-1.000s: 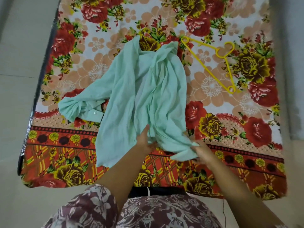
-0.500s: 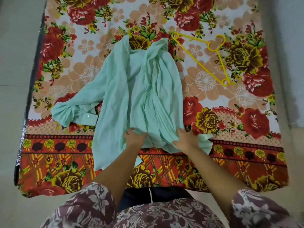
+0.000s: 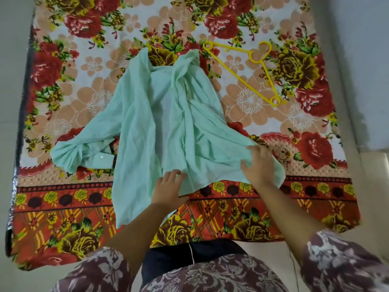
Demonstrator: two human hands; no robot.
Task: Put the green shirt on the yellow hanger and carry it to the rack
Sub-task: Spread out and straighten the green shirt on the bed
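The pale green shirt [image 3: 155,123] lies spread and crumpled on a floral bedspread [image 3: 305,148], collar end far from me, one sleeve bunched out to the left. My left hand [image 3: 170,184] rests flat on the near hem, fingers apart. My right hand [image 3: 257,163] lies on the shirt's right lower corner, fingers spread over the cloth; whether it pinches the fabric is unclear. The yellow hanger [image 3: 244,70] lies flat on the bedspread to the upper right of the shirt, a short gap away, with no hand on it.
The bed fills most of the view, its near edge [image 3: 210,234] against my body. Pale floor [image 3: 14,81] runs along the left, and a grey wall [image 3: 357,60] stands close on the right. No rack is in sight.
My right hand has slid rightward along the hem, pulling the shirt's right side out wider. My left hand stayed near the hem's middle. The hanger has not moved.
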